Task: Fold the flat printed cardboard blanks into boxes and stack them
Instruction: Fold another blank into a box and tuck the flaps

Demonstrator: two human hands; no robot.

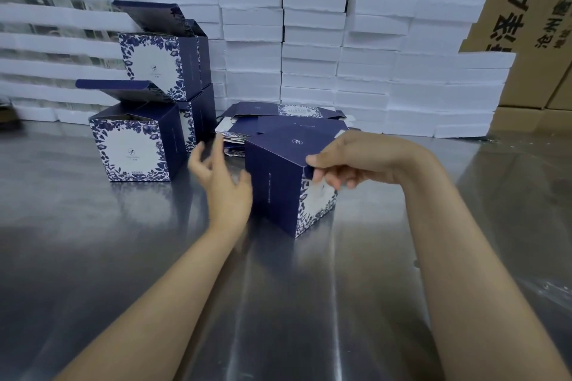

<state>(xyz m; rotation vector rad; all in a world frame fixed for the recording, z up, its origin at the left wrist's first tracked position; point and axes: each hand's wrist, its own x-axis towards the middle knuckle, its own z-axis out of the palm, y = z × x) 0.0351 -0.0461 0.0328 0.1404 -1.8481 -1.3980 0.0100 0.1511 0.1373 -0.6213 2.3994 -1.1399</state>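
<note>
A navy box with white floral print [280, 192] stands upright on the steel table [123, 257] in the middle. My right hand [343, 164] pinches the front edge of its top flap. My left hand [221, 178] hovers just left of the box with fingers spread, holding nothing. Behind the box lies a pile of flat printed blanks [278, 116]. To the left, folded boxes with lids up are stacked: one at the front on the table [136, 145], another on top further back [161, 65].
A wall of stacked white foam slabs [356, 49] runs along the back of the table. Brown shipping cartons [532, 9] with printed characters stand behind it and at the right. Crumpled clear plastic [551, 291] lies at the right edge.
</note>
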